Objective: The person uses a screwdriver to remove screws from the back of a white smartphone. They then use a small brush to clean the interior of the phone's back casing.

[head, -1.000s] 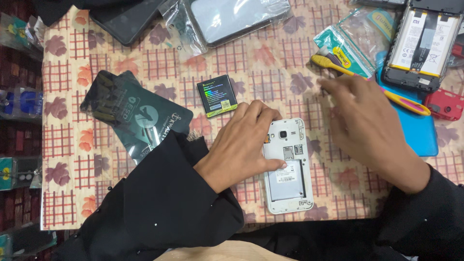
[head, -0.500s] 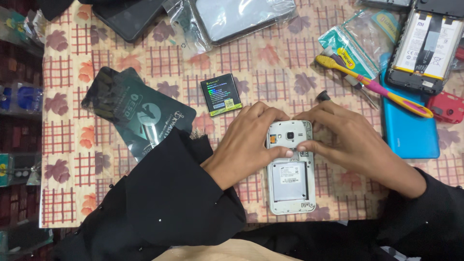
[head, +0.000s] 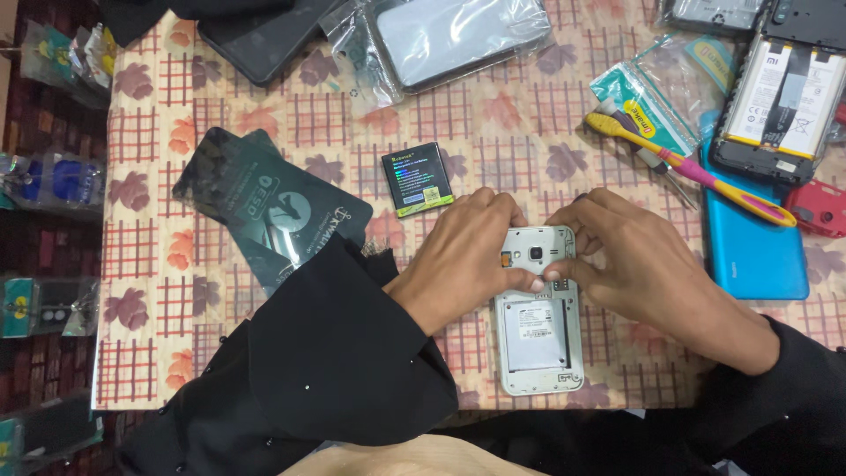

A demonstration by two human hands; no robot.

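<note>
White phone (head: 538, 330) w/o back cover, both hands' grip at top end

The bench (head: 264, 115) wears a tan cloth with red checked squares and dusky purple leaves. The open phone (head: 538, 330) is white with a grey battery bay. The loose battery (head: 417, 179) is black, edged in green. The antistatic pouch (head: 264, 207) is dark grey-green. The toothbrush (head: 687, 167) is yellow and pink, across a bright blue cover (head: 753, 256). Both sleeves (head: 335, 353) are black.
</note>
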